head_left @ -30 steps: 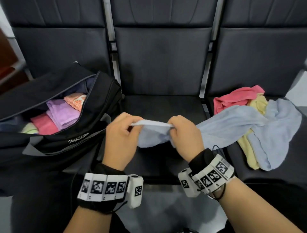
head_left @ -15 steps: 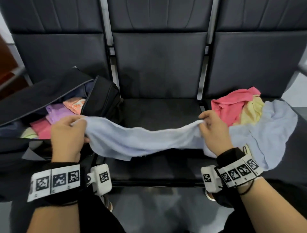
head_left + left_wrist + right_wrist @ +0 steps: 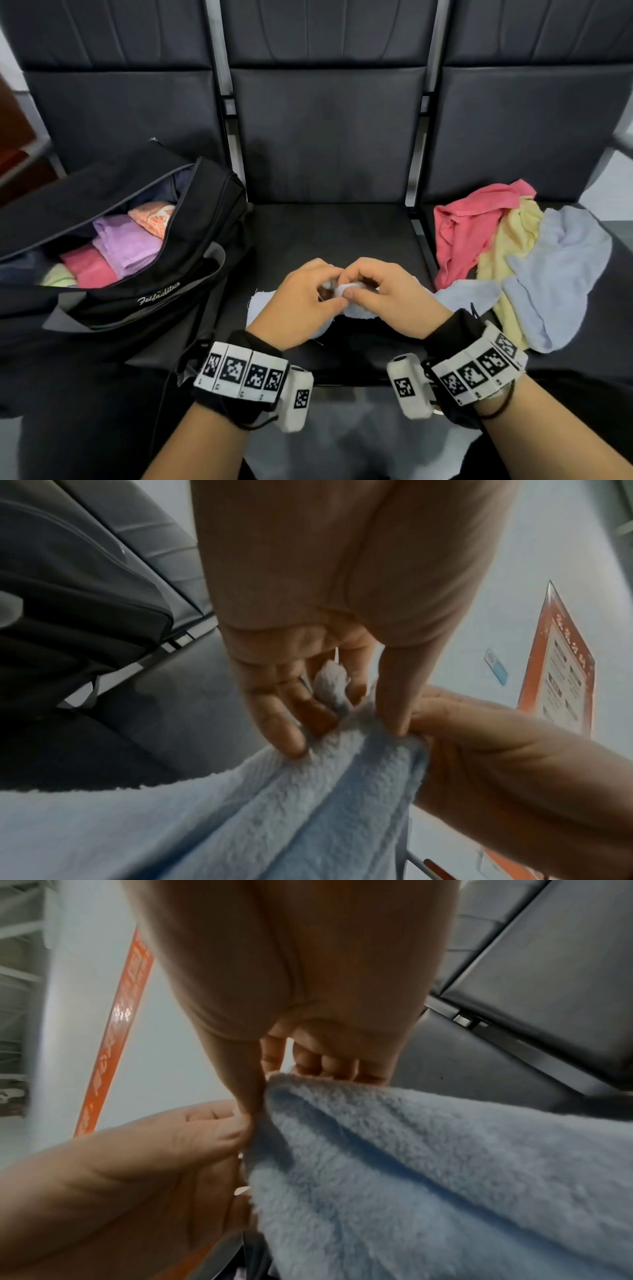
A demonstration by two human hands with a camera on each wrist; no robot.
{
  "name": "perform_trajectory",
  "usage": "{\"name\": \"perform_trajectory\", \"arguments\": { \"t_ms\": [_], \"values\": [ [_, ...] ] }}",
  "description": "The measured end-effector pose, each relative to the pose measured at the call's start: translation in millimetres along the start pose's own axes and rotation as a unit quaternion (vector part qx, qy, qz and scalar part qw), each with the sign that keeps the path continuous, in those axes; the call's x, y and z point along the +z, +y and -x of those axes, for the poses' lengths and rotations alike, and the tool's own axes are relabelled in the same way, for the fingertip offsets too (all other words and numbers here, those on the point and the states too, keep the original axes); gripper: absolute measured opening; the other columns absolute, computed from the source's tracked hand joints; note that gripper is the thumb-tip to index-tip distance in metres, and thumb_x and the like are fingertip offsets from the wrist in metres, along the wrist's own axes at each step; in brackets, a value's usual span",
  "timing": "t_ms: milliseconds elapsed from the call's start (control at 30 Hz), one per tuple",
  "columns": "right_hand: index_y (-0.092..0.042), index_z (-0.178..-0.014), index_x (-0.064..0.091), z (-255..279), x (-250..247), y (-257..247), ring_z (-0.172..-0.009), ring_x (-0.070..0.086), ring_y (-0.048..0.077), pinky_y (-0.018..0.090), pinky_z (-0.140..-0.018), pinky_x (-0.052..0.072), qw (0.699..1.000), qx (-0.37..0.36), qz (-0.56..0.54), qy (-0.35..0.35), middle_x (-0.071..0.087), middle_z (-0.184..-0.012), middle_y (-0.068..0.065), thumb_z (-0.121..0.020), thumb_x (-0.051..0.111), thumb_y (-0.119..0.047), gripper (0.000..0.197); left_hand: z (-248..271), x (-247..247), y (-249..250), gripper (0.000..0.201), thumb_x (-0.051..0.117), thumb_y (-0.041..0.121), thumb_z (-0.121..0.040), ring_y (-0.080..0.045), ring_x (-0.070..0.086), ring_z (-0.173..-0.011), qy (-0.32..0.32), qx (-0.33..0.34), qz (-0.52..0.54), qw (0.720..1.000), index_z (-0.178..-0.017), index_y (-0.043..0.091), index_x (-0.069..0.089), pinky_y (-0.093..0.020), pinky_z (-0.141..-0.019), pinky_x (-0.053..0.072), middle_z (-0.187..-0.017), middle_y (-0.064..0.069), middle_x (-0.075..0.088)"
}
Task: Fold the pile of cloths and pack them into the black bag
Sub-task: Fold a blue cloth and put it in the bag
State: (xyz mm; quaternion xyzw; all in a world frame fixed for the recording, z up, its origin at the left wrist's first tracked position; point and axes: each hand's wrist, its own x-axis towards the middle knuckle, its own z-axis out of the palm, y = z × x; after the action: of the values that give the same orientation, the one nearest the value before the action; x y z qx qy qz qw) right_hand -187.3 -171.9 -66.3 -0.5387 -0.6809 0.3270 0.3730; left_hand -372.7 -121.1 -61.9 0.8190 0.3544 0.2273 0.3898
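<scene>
A light blue cloth [image 3: 472, 294] hangs doubled over the front of the middle seat. My left hand [image 3: 308, 294] and right hand [image 3: 380, 291] meet above it, each pinching a corner of the light blue cloth [image 3: 308, 804], thumbs touching. The right wrist view shows the blue cloth [image 3: 445, 1164] held between thumb and fingers. The black bag [image 3: 144, 291] lies unzipped on the left seat, holding folded purple [image 3: 130, 246], pink and orange cloths. A loose pile [image 3: 513, 260] of pink, yellow and pale blue cloths sits on the right seat.
Three dark padded seats [image 3: 329, 144] stand in a row, with metal gaps between them. The middle seat pan [image 3: 329, 236] lies behind my hands. An orange poster [image 3: 561, 669] hangs on a pale wall.
Half a second ago my hands were spread wide, stretching the blue cloth. Now they have come together at the centre, bringing its two ends against each other.
</scene>
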Motion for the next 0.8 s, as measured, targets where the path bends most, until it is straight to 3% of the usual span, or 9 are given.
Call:
{"name": "perform_trajectory", "arguments": {
  "t_ms": [33,133,233,400,500,567,667,733,800],
  "values": [
    [-0.017,-0.090,0.069,1.2,-1.0,-0.4,-0.088,0.063,0.008,0.014,-0.080,0.044,1.000,-0.005,0.005,0.004,0.067,-0.089,-0.009,-0.089,0.067,-0.008,0.009,-1.1,2.8,1.7,0.007,0.074,0.014,-0.086,-0.013,0.059,-0.080,-0.004,0.000,-0.004,1.000,-0.092,0.015,0.071,-0.027,-0.077,0.049,-0.088,-0.002,0.058],
    [-0.022,-0.088,0.069,5.5,-1.9,1.8,-0.079,0.062,0.005,0.013,-0.072,0.044,1.000,-0.011,0.005,0.019,0.067,-0.083,-0.006,-0.088,0.070,-0.013,0.009,-1.4,7.3,-1.7,0.016,0.076,0.017,-0.087,-0.012,0.058,-0.071,0.025,-0.013,0.003,1.000,-0.076,0.007,0.069,-0.032,-0.072,0.048,-0.077,-0.001,0.060],
    [-0.028,-0.084,0.066,10.1,-0.5,12.4,-0.064,0.056,0.007,0.015,-0.062,0.042,0.998,0.009,0.037,0.042,0.064,-0.072,-0.004,-0.087,0.074,-0.021,0.010,0.8,3.7,-6.1,0.008,0.074,0.012,-0.085,-0.010,0.063,-0.078,0.107,-0.013,0.016,0.994,-0.077,0.014,0.073,-0.031,-0.076,0.051,-0.079,0.005,0.066],
    [-0.033,-0.068,0.056,22.3,-1.4,34.8,-0.061,0.052,0.002,0.014,-0.061,0.037,0.993,0.039,0.112,0.015,0.058,-0.063,-0.014,-0.087,0.071,-0.020,0.027,4.1,-20.2,-26.8,0.012,0.073,0.007,-0.085,-0.010,0.065,-0.076,0.259,-0.053,0.044,0.963,-0.078,0.017,0.072,-0.032,-0.074,0.053,-0.078,0.007,0.070],
    [-0.034,-0.062,0.043,27.3,-3.9,45.5,-0.060,0.045,0.004,0.026,-0.063,0.039,0.977,0.062,0.205,-0.008,0.048,-0.059,-0.011,-0.087,0.067,-0.019,0.038,7.4,-40.8,-38.3,0.016,0.072,0.013,-0.084,-0.004,0.064,-0.073,0.319,-0.049,0.056,0.945,-0.079,0.028,0.072,-0.030,-0.073,0.054,-0.077,0.012,0.071],
    [-0.033,-0.067,0.050,30.5,-8.0,50.6,-0.065,0.048,0.008,0.036,-0.067,0.044,0.969,0.080,0.232,-0.012,0.049,-0.064,-0.011,-0.088,0.064,-0.018,0.029,10.1,-54.7,-41.7,0.012,0.069,0.023,-0.082,-0.004,0.062,-0.072,0.365,-0.040,0.070,0.927,-0.078,0.034,0.071,-0.031,-0.074,0.054,-0.075,0.016,0.070],
    [-0.020,-0.085,0.064,35.4,-16.1,56.2,-0.077,0.054,0.014,0.036,-0.075,0.046,0.963,0.094,0.254,0.000,0.058,-0.076,-0.011,-0.092,0.061,-0.020,0.007,13.8,-75.0,-45.7,0.010,0.067,0.033,-0.080,-0.007,0.062,-0.072,0.431,-0.045,0.093,0.897,-0.078,0.042,0.072,-0.040,-0.075,0.054,-0.074,0.017,0.070],
    [-0.021,-0.086,0.064,36.7,-21.7,59.0,-0.078,0.057,0.013,0.037,-0.075,0.049,0.964,0.108,0.244,0.018,0.062,-0.079,-0.011,-0.092,0.060,-0.020,0.007,15.5,-86.2,-49.0,0.008,0.068,0.033,-0.081,-0.012,0.063,-0.076,0.457,-0.046,0.113,0.881,-0.080,0.039,0.073,-0.047,-0.078,0.055,-0.075,0.012,0.070],
    [-0.022,-0.082,0.063,37.5,-26.4,59.6,-0.076,0.059,0.013,0.041,-0.073,0.050,0.965,0.123,0.230,0.038,0.063,-0.077,-0.009,-0.092,0.060,-0.018,0.011,16.7,-94.8,-51.5,0.007,0.069,0.033,-0.082,-0.011,0.061,-0.075,0.476,-0.043,0.124,0.870,-0.080,0.038,0.073,-0.045,-0.076,0.054,-0.075,0.015,0.068]
  ]
}}
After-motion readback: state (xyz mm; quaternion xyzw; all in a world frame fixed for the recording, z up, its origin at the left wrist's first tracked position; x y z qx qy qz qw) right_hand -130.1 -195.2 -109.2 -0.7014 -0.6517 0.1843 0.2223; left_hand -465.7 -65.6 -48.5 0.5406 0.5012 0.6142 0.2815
